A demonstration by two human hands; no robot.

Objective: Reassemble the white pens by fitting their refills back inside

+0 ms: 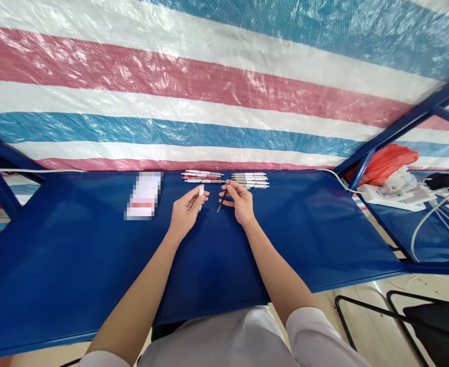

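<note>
Between the fingers of my left hand [186,209] is a short white tube [201,190], held upright. My right hand [240,201], a little to the right, pinches a thin dark rod [221,203] like a pen refill, its lower end slanting down to the left. Just beyond my hands, several white and red pens [202,176] lie side by side at the back edge of the blue table [304,234]. To their right lies a second group of several white and grey pens [250,179]. The two hands are apart.
A blurred-out white and red sheet-like item [144,196] lies on the table at the left. Striped plastic sheeting [209,81] hangs behind. At the right are a blue metal frame [393,125], a red plastic bag [389,162], white cables [416,229] and a black-framed chair [366,308].
</note>
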